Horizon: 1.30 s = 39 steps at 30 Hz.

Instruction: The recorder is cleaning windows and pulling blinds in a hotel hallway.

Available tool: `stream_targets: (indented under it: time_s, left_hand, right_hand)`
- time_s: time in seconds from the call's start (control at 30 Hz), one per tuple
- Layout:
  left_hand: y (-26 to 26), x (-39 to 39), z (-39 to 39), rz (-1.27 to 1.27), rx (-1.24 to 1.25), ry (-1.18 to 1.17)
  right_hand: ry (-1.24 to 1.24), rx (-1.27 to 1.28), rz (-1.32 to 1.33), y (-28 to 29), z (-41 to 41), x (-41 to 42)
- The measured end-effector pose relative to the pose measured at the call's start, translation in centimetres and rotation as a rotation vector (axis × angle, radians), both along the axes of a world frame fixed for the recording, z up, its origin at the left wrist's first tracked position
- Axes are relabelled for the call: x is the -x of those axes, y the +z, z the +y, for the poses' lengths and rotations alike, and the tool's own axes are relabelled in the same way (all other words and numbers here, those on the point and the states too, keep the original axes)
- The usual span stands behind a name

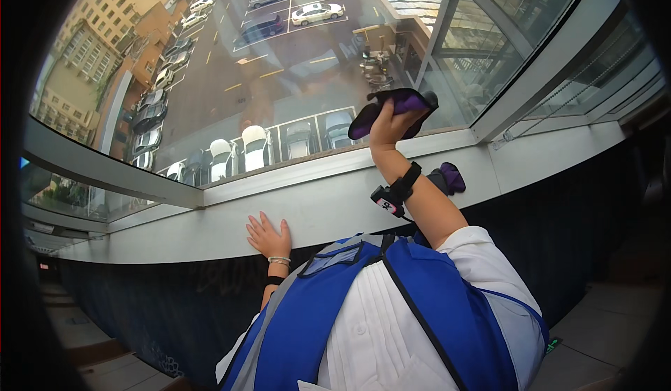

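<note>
My right hand (390,123) grips a folded black and purple cloth (414,102), raised at the large window pane (293,76) near its lower right part. Whether the cloth touches the glass, I cannot tell. A strap with a small black device circles my right wrist. My left hand (270,236) rests with fingers spread on the pale window sill (335,197) and holds nothing. Behind my right forearm, a dark grey and purple item (452,177), perhaps another cloth, lies on the sill, partly hidden.
Metal window frame posts (545,60) stand at the right, and a curved frame bar (105,168) is at the left. Beaded chains (555,97) hang near the right end of the sill. Through the glass a car park with several parked cars shows far below.
</note>
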State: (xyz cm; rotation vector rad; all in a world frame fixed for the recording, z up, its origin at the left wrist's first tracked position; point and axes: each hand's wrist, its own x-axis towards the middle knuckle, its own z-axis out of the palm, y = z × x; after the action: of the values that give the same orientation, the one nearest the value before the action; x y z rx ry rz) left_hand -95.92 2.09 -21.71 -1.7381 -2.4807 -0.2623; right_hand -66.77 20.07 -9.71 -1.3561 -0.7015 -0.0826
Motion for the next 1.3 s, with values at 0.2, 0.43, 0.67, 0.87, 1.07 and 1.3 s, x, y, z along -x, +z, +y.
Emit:
stream_targets:
  time_s: [0.2,0.43,0.67,0.87,1.07,1.3]
  left_hand:
    - [0.4,0.2,0.2,-0.041,0.022,-0.036]
    - [0.4,3.1,-0.3,-0.113,0.039,-0.184]
    - [0.5,9.5,0.2,-0.042,0.034,-0.108]
    - [1.1,13.9,-0.1,-0.072,0.108,-0.071]
    - [0.3,17.3,1.1,-0.088,0.064,-0.017]
    - [0.1,17.5,2.2,-0.042,0.044,-0.033]
  right_hand:
    - [0.078,0.063,-0.960,-1.3,-1.1,1.4]
    - [-0.044,0.027,-1.024,1.6,-1.1,-10.3]
    - [-0.178,-0.146,-0.326,2.6,2.4,-10.7]
    - [0.064,-0.049,-0.865,-1.3,0.7,4.8]
    - [0.224,-0.104,-1.437,-0.5,-0.1,3.4]
    - [-0.130,-0.083,-0.784,7.1,1.2,-7.5]
